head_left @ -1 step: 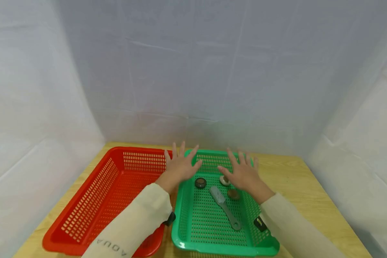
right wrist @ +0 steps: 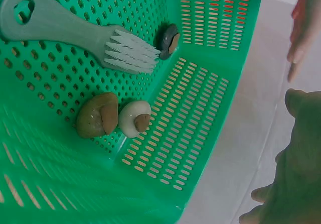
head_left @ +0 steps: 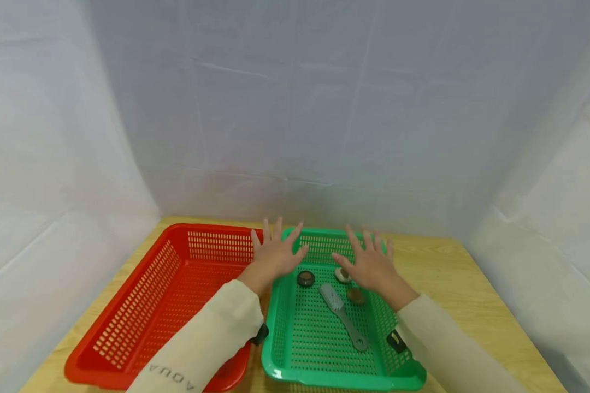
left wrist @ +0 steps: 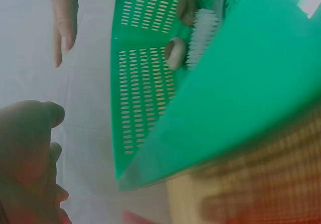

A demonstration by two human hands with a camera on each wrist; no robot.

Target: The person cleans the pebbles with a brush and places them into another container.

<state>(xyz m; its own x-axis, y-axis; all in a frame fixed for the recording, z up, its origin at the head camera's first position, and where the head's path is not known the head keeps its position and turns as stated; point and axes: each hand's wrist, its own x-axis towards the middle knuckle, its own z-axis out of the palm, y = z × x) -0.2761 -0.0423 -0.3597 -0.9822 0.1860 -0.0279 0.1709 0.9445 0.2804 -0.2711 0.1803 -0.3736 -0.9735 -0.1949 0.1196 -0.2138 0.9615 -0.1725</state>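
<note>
My left hand (head_left: pixel 273 255) hovers with spread fingers over the neighbouring rims of the two baskets. Fingers apart, my right hand (head_left: pixel 372 266) is held above the far right part of the green basket (head_left: pixel 344 380). Neither hand holds anything. On the green basket's floor lies a grey scrubbing brush (head_left: pixel 344 318) with pale bristles. Around it sit a black stone (head_left: pixel 306 278), a white stone (head_left: pixel 341 277) and a brown stone (head_left: pixel 356 297). Each stone bears a brown patch, seen clearly in the right wrist view. The right fingers partly overlap the white stone in the head view.
A red basket (head_left: pixel 120 289) stands to the left, close beside the green one, both on a wooden table (head_left: pixel 452 289). Pale sheeting (head_left: pixel 295 136) hangs behind and on both sides. A black clip-like piece (head_left: pixel 396 341) shows near the right sleeve.
</note>
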